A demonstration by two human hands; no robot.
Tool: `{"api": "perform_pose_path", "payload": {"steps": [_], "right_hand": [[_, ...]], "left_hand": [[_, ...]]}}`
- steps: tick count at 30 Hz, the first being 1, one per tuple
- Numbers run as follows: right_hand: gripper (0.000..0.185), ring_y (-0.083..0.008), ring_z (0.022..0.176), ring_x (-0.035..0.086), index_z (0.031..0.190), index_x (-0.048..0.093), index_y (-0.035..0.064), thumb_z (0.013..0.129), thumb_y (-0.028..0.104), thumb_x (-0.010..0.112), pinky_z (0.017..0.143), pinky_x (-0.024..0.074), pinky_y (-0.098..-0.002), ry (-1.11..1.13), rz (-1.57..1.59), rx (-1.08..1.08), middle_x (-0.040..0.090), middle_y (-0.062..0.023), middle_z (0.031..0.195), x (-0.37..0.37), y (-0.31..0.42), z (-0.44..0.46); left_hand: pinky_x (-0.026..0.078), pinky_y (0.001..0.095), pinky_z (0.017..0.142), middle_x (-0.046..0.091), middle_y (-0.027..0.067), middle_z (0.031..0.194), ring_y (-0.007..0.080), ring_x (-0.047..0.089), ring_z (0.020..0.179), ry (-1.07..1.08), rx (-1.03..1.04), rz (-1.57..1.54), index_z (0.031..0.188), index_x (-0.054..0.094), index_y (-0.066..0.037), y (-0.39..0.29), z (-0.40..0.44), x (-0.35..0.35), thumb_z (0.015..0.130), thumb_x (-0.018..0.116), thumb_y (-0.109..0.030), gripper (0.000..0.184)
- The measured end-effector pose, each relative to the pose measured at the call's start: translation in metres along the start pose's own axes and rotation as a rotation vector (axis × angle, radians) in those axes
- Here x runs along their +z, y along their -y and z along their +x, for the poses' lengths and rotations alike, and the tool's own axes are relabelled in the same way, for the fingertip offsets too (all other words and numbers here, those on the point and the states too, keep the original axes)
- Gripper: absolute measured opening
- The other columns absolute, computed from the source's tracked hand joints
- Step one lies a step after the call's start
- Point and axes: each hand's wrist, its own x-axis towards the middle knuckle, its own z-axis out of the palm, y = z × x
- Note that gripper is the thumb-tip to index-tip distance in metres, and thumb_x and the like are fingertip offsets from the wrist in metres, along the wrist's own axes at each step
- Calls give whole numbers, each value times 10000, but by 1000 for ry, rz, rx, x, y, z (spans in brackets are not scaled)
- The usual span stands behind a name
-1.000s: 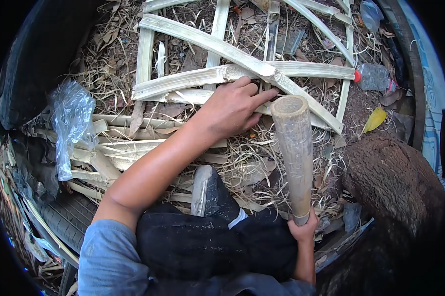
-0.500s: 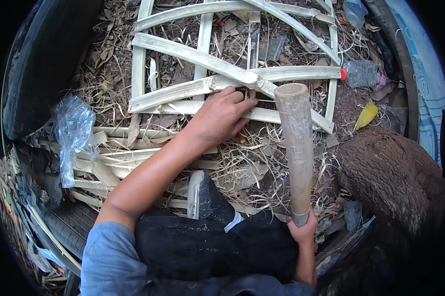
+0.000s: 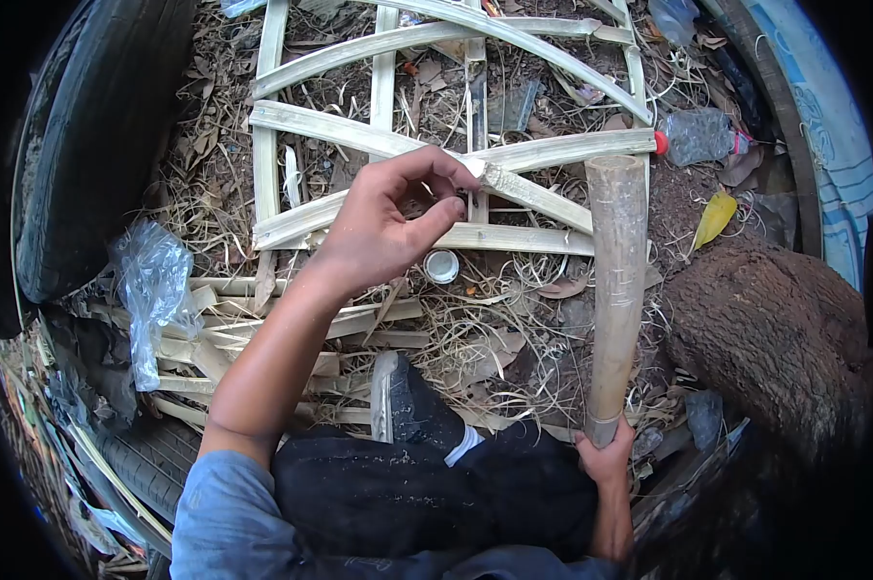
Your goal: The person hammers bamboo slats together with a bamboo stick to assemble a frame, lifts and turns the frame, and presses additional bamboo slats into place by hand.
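My left hand [image 3: 383, 217] hovers over the lattice of pale split-bamboo strips, its fingers loosely curled, with a gap between thumb and forefinger and nothing visible between them. Close to its fingertips, a diagonal bamboo strip [image 3: 538, 200] with a rough, frayed bend crosses another strip [image 3: 572, 147]. Under the hand, part of the crossing is hidden. In my right hand [image 3: 608, 452] is the lower end of a thick bamboo club [image 3: 618, 290], held upright, its top covering the diagonal strip's right end.
A round white cap [image 3: 441, 267] lies among shavings below the lattice. Bamboo pieces [image 3: 388, 319] and a clear plastic bag [image 3: 151, 290] are at left. A dark tyre [image 3: 108, 145] stands upper left. On the right are a brown rock [image 3: 760, 338] and a clear bottle [image 3: 698, 137].
My left hand has lifted off the lower strip and moved left, its fingers now curled. The club in my right hand has shifted slightly right. The white cap has come into view.
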Motion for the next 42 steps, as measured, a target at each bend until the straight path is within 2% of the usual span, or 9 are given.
{"api": "perform_pose_path", "payload": {"steps": [2,4,5,7,8,12,22,26,42], "right_hand": [[415,-235,774,695,1001,616,-13,632,109,763,733,541,-367,32,-63,30,683,-134,828,-2,-9,0],[397,-263,759,702,969,613,-4,624,121,767,715,544,-381,29,-104,-22,681,-146,810,-2,-9,0],[380,-292,744,709,936,611,5,616,133,771,697,547,-395,28,-141,-81,679,-157,793,-1,-8,2],[371,-321,738,708,909,604,13,608,145,775,682,548,-408,30,-172,-132,675,-166,779,-1,-9,1],[362,-350,731,707,881,597,22,599,157,779,668,549,-421,31,-203,-180,672,-175,765,-1,-8,3],[367,-368,737,705,873,591,30,594,168,785,663,550,-428,98,-226,-85,674,-178,761,2,-1,4],[371,-366,726,700,876,581,31,599,168,786,664,545,-423,74,-180,-99,666,-169,749,2,-16,8],[364,-364,724,699,871,577,32,605,168,785,661,543,-421,67,-184,-87,667,-166,755,3,-16,9],[394,-387,702,695,915,593,16,591,176,750,641,555,-442,-20,-381,-127,662,-190,728,5,-21,2]], "left_hand": [[498,298,862,673,72,1027,151,629,934,44,101,189,1124,640,-18,-14,3,-9,822,738,-122,334],[356,439,1124,535,151,1361,266,476,1318,124,325,962,1382,476,-40,-24,7,-11,732,824,-275,774],[356,439,1124,535,151,1361,266,476,1318,121,324,961,1382,476,-40,-18,13,-11,732,824,-275,774],[86,512,1231,293,158,1565,279,159,1503,338,325,1205,1524,255,-82,-6,33,-9,633,865,-454,1142],[20,528,1230,235,140,1600,256,114,1513,427,278,1341,1545,202,-94,-10,41,-8,556,871,-551,1278],[28,552,1223,224,123,1608,255,129,1508,557,187,1356,1547,211,-143,-9,65,-8,530,875,-591,1294],[128,622,1190,207,129,1613,296,164,1500,432,183,1248,1528,281,-225,20,67,-6,509,889,-577,1238],[172,650,1161,185,117,1621,352,167,1493,455,121,1340,1502,331,-183,11,71,-1,490,888,-596,1227],[186,647,1160,185,115,1619,339,167,1496,443,183,1319,1437,396,-156,21,73,-5,481,891,-585,1159]]}}
